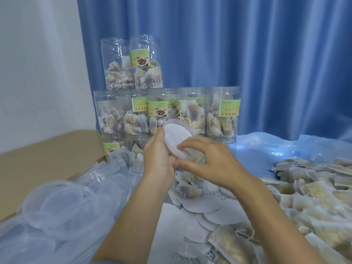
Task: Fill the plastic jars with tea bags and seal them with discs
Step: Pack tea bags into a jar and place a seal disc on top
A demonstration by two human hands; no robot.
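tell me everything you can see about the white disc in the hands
The white disc is a thin, flat round piece with a matte, foam-like or papery look. It sits tilted over the mouth of the clear plastic jar, facing the camera. The left hand holds jar and disc from the left, a fingertip on the disc's upper edge. The right hand presses a fingertip on its lower right edge. Whether it is fully seated is unclear.
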